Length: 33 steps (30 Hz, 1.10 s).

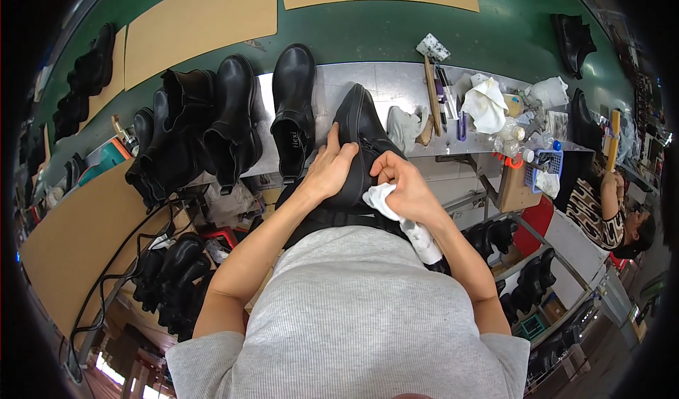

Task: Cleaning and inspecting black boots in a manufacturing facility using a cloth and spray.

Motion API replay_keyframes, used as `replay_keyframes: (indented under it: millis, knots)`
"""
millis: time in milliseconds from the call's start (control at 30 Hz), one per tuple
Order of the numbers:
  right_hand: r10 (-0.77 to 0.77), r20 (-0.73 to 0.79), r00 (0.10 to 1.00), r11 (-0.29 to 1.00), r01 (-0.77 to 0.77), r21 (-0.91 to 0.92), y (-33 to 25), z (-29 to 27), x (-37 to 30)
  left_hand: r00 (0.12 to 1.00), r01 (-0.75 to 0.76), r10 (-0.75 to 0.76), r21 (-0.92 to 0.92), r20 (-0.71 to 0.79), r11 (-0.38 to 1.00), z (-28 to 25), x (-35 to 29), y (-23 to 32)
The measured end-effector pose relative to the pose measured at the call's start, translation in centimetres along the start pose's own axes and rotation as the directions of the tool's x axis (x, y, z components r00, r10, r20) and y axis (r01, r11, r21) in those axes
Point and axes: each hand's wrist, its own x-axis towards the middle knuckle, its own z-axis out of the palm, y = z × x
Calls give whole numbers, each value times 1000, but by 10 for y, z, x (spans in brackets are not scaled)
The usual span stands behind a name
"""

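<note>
A black ankle boot [366, 119] lies in front of my body, toe pointing away over the metal worktop [382, 77]. My left hand [329, 170] grips its left side, with the fingers along the upper. My right hand [406, 191] is closed at the boot's right side, and a white cloth [421, 240] hangs from it toward my waist. The right fingertips are bent close to the boot; whether they touch it I cannot tell. Just left of it stands another black boot [294, 81], its opening toward me.
More black boots [230, 109] stand at the left. At the right are crumpled white cloths [485, 106], brushes and pens [443, 91], small bottles [511, 136] and a blue basket [543, 171]. Brown boards [205, 27] lie on the green surface beyond. Another person [601, 211] is at far right.
</note>
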Motion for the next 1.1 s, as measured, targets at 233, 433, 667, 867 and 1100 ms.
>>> replay_keyframes:
  millis: [233,433,667,867,1100]
  knots:
    - [116,9,993,947,-114,300,10,1,9,1000,-11,11,-2,-3,1000,1,0,-1]
    - [77,2,997,985,-77,151,9,1,7,1000,-21,21,-5,-10,1000,1,0,-3]
    - [182,-19,983,957,-173,232,10,3,5,1000,-22,22,-2,-9,1000,0,1,-2]
    - [115,-52,992,969,-100,227,19,3,12,1000,-20,21,60,-8,998,1,-1,1]
    - [-222,-733,643,969,227,-94,33,-25,11,992,-124,121,-110,-35,986,4,11,-20]
